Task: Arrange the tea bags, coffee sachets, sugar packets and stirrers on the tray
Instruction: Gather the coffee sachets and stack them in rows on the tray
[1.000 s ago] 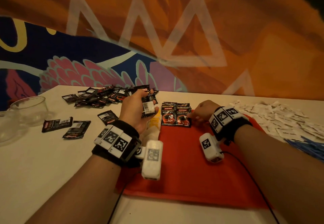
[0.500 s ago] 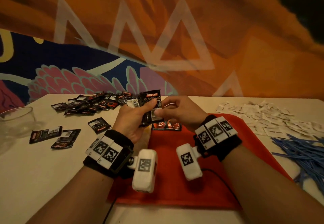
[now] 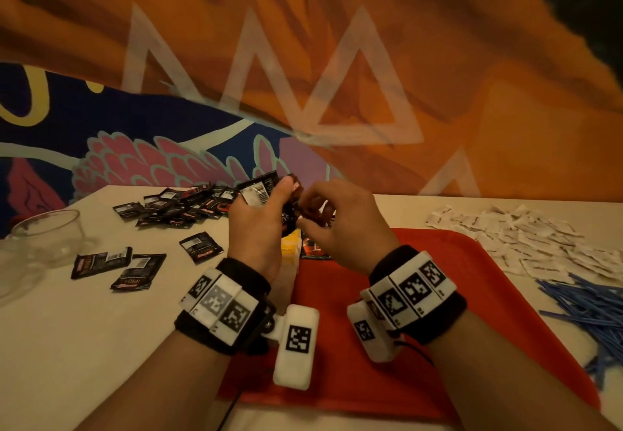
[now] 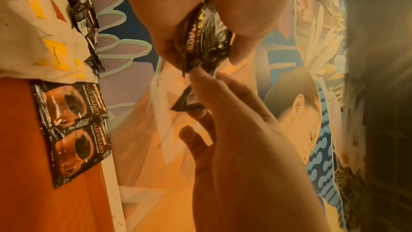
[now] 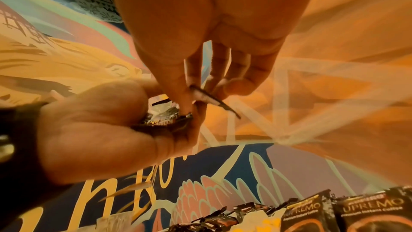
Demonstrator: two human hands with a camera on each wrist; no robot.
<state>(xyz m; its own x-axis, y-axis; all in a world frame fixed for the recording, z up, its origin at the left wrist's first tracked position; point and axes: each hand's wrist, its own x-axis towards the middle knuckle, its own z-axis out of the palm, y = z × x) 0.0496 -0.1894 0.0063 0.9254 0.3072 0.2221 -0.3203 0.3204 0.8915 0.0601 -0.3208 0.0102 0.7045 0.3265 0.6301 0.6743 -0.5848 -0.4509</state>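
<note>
Black sachets: a bunch of coffee sachets (image 4: 205, 40) is gripped in the left hand (image 3: 258, 228).
Right hand (image 3: 347, 225): one sachet (image 5: 214, 101) is pinched by its fingertips, just beside the bunch.

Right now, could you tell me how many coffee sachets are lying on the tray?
2 visible: one sachet and a second side by side at the tray's far edge. The hands hide part of the tray from the head camera.

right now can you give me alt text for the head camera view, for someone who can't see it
Two hands meet above the far edge of a red tray: the left hand grips a bunch of black coffee sachets while the right hand pinches one sachet. Loose sachets lie left, white sugar packets and blue stirrers right.
</note>
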